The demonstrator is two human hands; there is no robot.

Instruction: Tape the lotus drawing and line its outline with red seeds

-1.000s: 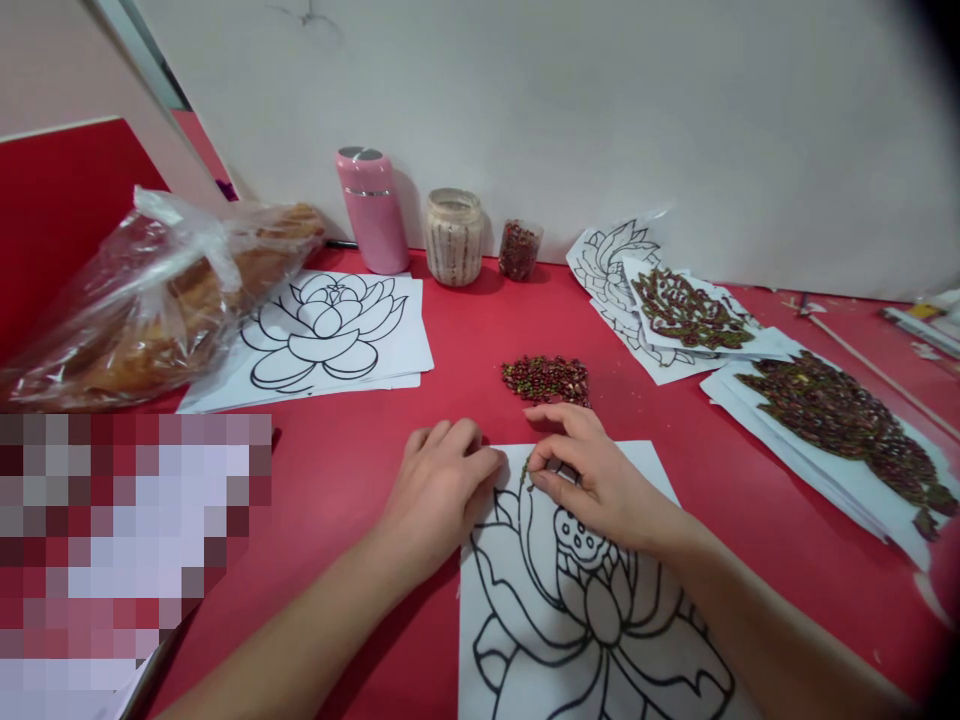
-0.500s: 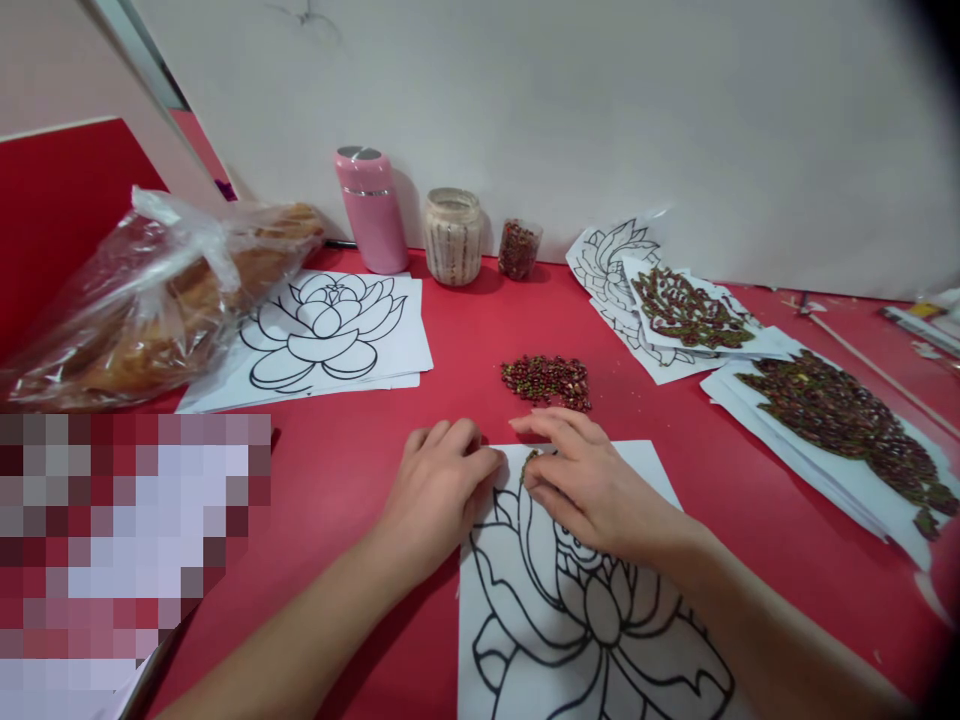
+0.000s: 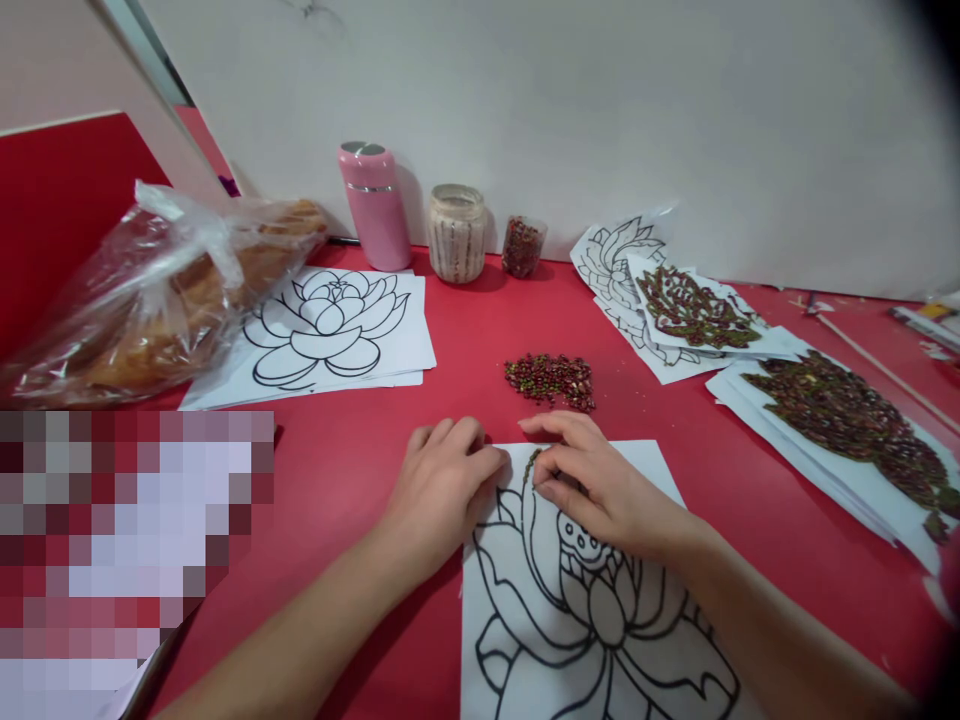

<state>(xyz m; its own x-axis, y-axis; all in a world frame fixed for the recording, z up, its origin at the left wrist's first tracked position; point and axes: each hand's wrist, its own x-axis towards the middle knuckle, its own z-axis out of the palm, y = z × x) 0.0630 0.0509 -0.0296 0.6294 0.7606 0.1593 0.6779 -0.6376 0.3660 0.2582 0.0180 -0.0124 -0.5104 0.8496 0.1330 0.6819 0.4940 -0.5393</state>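
A white sheet of paper (image 3: 517, 690) with a black-outlined lotus drawing lies on the red table in front of me. My left hand (image 3: 444, 480) rests palm down at its upper left edge, fingers bent, with the thumb side touching the paper. Over the upper part of the drawing, my right hand (image 3: 581, 480) has thumb and index finger pinched together, the other fingers raised. What the pinch holds is hidden. A short row of small green beans (image 3: 531, 466) follows a petal outline beside those fingertips. Just beyond the sheet is a pile of red and green beans (image 3: 551, 380).
At the back stand a pink flask (image 3: 375, 210), a glass jar (image 3: 457, 235) and a small cup of beans (image 3: 523, 247). Lotus sheets (image 3: 397, 345) and a plastic bag of brown food (image 3: 180, 310) lie left. Bean-covered sheets (image 3: 817, 500) lie right.
The view has shifted slightly. My right hand has moved a little to the right, and more of the green bean row and the seed pod drawing shows. The left hand stays put.
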